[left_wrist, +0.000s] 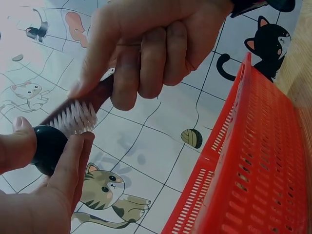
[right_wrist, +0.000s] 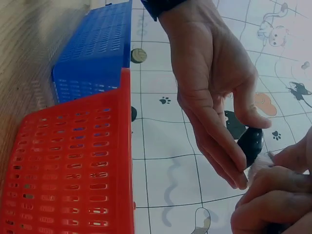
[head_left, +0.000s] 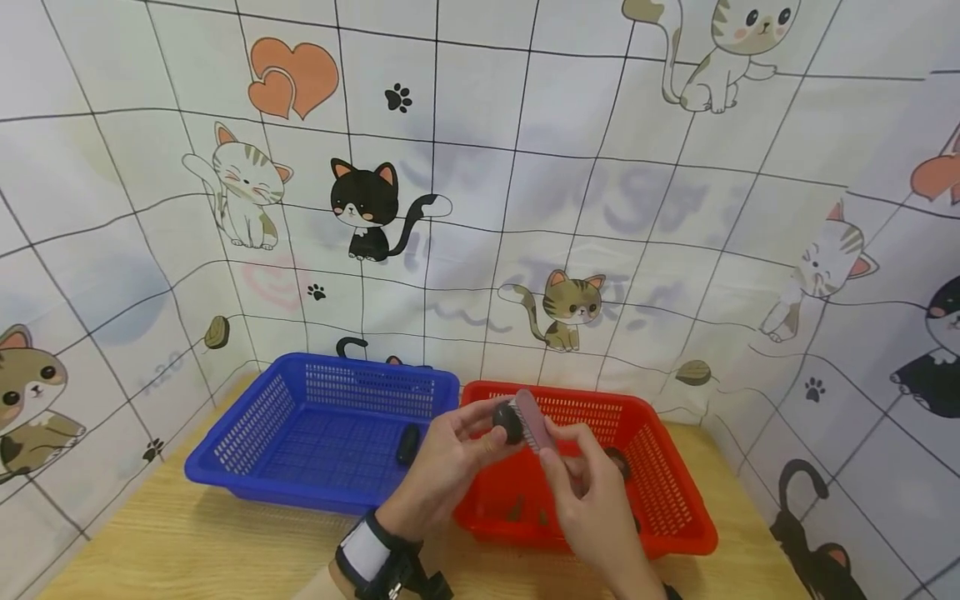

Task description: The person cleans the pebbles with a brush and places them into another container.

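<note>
A glossy, dark, rounded object [head_left: 507,422] is pinched between the thumb and fingers of my left hand [head_left: 447,454], above the gap where the two baskets meet. My right hand [head_left: 592,492] grips the handle of a small brush [head_left: 531,419] with a pinkish-brown back. In the left wrist view, the brush's white bristles [left_wrist: 75,118] press against or lie very close to the dark object [left_wrist: 48,147]. The right wrist view shows the dark object [right_wrist: 251,145] between my left thumb and straight fingers, while the right hand [right_wrist: 278,200] covers most of the brush.
On the wooden table [head_left: 172,542], a blue basket [head_left: 247,492] stands left, holding a black oblong thing [head_left: 408,444]. A red basket [head_left: 678,500] stands right, with a brown round thing [head_left: 618,461] and small greenish pieces inside. Cat-patterned cloth [head_left: 480,208] hangs behind.
</note>
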The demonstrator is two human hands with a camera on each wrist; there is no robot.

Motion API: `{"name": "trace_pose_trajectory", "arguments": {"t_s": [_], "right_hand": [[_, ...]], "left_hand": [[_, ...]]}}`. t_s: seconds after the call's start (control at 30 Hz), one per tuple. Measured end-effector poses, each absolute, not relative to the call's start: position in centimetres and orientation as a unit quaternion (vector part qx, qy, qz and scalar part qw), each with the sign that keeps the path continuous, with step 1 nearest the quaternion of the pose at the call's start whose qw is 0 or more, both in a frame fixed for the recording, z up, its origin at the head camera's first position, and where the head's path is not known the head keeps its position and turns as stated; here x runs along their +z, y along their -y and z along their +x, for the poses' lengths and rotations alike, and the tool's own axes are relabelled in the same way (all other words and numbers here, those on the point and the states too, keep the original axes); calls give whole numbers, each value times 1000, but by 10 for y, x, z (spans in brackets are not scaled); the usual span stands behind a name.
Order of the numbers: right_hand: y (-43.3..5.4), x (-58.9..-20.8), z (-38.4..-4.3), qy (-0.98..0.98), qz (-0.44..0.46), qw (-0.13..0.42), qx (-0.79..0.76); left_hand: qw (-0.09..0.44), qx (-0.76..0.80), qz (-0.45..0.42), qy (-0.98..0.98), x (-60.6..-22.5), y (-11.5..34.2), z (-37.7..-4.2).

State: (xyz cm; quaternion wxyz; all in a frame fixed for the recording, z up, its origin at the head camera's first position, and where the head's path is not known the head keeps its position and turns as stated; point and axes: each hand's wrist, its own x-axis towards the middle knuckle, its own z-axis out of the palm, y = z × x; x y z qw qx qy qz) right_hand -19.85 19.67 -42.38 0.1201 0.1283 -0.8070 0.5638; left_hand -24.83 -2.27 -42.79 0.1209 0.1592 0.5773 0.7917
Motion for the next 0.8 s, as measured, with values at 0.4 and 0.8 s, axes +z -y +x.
{"name": "trace_pose_trajectory", "arguments": {"t_s": [0.4,0.8], "right_hand": [[-201,-418,-207,785,160,136,583],[-204,-413,-198,782,169,42,599]], "left_hand": [[113,760,169,-618,-429,16,-243],[93,770,156,-612,-428,17,-243]]}}
